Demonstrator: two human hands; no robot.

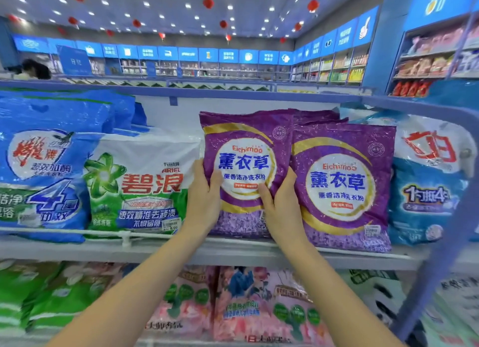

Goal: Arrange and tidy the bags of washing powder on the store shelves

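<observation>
A purple lavender washing powder bag stands upright on the top shelf. My left hand grips its lower left edge, thumb on the front. Gripping its lower right edge is my right hand, thumb also on the front. A second purple bag of the same kind leans beside it on the right, partly overlapping it. More purple bags show behind both. Left of my hands lies a white and green Ariel bag, and beyond it a blue bag.
A blue and white bag stands at the shelf's right end, by a blue shelf frame post. The lower shelf holds green bags and pink bags. More store shelving lines the far walls.
</observation>
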